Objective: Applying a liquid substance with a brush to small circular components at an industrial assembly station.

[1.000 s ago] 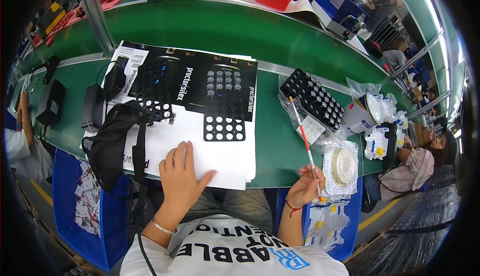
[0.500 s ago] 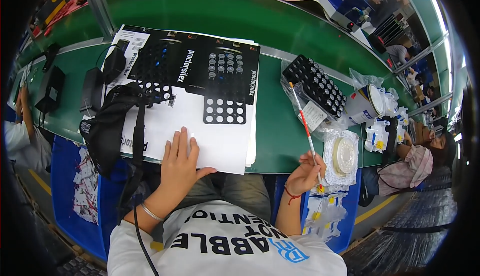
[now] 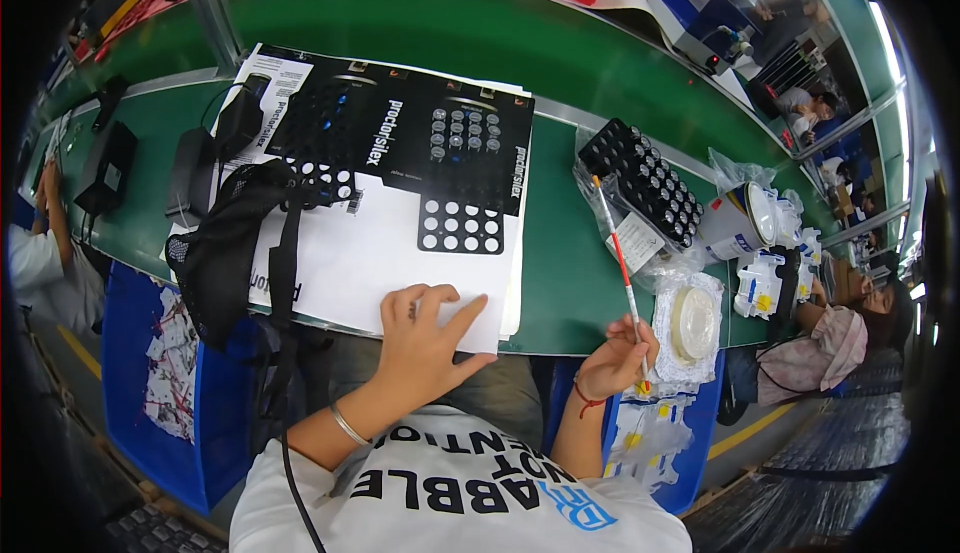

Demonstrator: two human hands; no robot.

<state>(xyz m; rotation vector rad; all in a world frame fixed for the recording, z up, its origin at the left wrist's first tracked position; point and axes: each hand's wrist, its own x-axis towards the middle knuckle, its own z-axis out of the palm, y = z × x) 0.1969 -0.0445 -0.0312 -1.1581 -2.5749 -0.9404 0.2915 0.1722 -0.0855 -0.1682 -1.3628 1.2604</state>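
Observation:
My left hand rests on the white part of a printed cardboard sheet, close to its near right corner. Its fingers are spread and slightly bent, with nothing held in them. My right hand, off the table's front edge, pinches a thin paintbrush with a white and red handle; its orange end points up and away. A black plate with round holes lies on the sheet beyond my left hand. Beside my right hand sits a round pale dish on crumpled wrapping.
A black tray with rows of round pieces lies in clear plastic. Right of it are a tipped metal can and white plastic parts. A black mesh bag hangs over the left front edge. Blue bins stand below; co-workers sit at both sides.
My left hand has slid right and toward me across the sheet, its fingers now more bent. My right hand still holds the paintbrush, nearly unmoved. The whole view has shifted slightly.

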